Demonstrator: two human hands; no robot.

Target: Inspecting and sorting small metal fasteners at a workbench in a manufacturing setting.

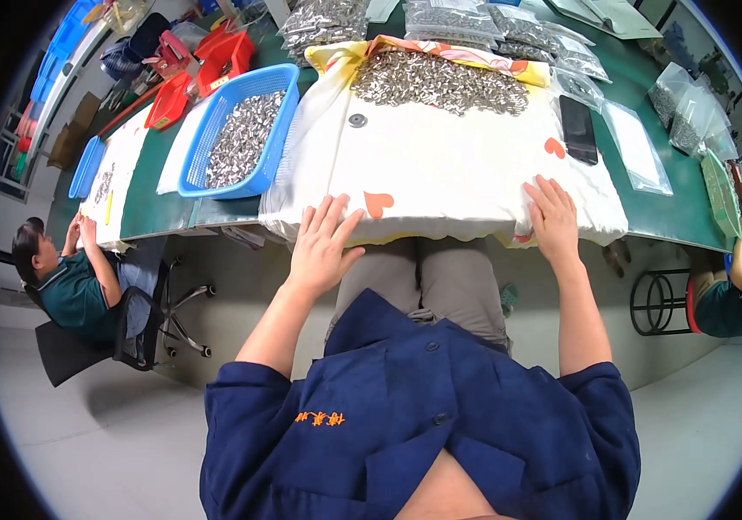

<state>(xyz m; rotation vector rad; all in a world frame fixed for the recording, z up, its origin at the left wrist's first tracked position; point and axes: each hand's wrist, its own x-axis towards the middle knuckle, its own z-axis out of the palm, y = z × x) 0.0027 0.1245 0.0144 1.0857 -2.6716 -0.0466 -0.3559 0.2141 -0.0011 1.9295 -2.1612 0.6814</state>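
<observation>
My left hand (326, 244) lies palm down at the near edge of a white cloth (449, 165) printed with hearts, its fingers spread. To the right, my right hand (554, 218) rests on the same edge, also flat with fingers apart. Neither hand holds anything. A heap of small silvery metal parts (440, 82) covers the far side of the cloth, against its folded yellow border. One small round grey metal piece (357, 120) sits apart, left of the heap. Beyond my right hand lies a black phone (578, 130).
Left of the cloth stands a blue basket (280, 130) full of metal parts. Red bins (168, 102) are farther left. Bags of parts (451, 22) line the back of the green table (626, 78). Co-workers sit at left (81, 282) and right (730, 303).
</observation>
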